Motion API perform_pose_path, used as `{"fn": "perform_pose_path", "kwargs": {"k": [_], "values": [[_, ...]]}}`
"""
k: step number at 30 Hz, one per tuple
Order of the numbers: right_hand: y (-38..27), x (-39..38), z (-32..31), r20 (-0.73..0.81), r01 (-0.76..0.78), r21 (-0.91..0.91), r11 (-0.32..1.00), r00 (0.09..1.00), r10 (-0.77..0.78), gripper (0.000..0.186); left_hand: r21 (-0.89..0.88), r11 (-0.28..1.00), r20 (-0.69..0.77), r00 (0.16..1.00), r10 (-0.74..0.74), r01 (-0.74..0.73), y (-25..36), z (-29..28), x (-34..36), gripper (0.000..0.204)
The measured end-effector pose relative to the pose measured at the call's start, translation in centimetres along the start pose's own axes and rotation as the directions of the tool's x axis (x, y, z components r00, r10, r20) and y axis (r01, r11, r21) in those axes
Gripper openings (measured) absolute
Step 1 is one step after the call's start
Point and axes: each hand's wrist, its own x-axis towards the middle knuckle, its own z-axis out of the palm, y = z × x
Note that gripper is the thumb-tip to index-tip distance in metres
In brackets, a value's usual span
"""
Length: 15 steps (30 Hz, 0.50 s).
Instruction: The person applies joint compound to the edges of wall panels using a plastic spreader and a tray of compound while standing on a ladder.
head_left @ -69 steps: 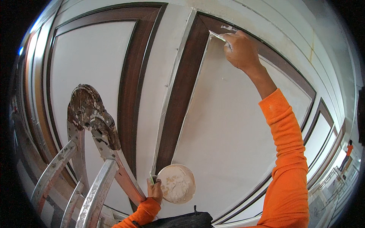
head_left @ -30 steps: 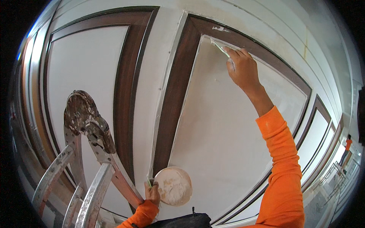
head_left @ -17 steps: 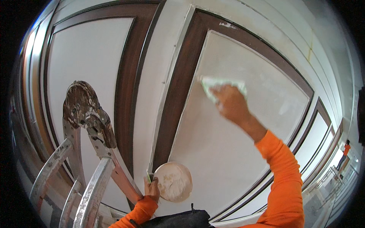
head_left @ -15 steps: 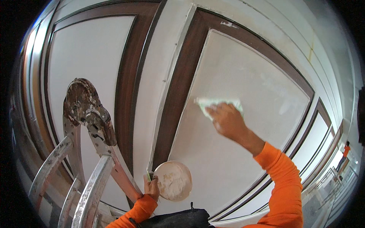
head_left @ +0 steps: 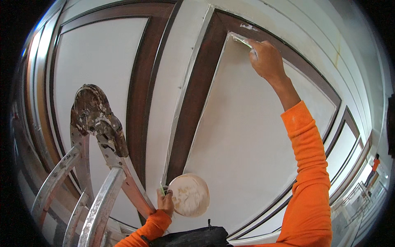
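Observation:
My right hand (head_left: 267, 59) is raised to the top left corner of a white recessed ceiling panel (head_left: 247, 136) and grips a putty knife (head_left: 242, 41) whose blade lies against the panel's edge by the dark brown trim (head_left: 197, 99). My left hand (head_left: 166, 201) is low in the view and holds a round plate smeared with white filler (head_left: 189, 195), together with a small green-handled tool. Both arms wear orange sleeves.
A paint-spattered metal stepladder (head_left: 96, 136) rises at the lower left, its top cap close to the ceiling. A second white panel (head_left: 94, 74) framed in brown lies to the left. Far at the right edge a person in orange (head_left: 373, 166) stands near railings.
My right hand dropped from the panel's top corner down toward its middle with the knife, then rose back to the top left corner. My left hand kept the plate nearly still.

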Motion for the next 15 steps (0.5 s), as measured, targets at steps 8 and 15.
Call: {"fn": "perform_pose_path", "kwargs": {"k": [8,15], "values": [[-4.3,-4.2,0.6,0.088,0.155,-0.025,0.988,0.984,-0.153,0.037,0.020,1.000,-0.014,1.000,-0.013,0.014,1.6,0.3,-1.2,0.028],[-13.5,-19.5,2.5,0.351,0.205,0.160,0.966,0.903,-0.249,0.038,0.056,0.991,-0.074,0.990,-0.121,0.125,-0.8,0.0,0.0,0.032]]}}
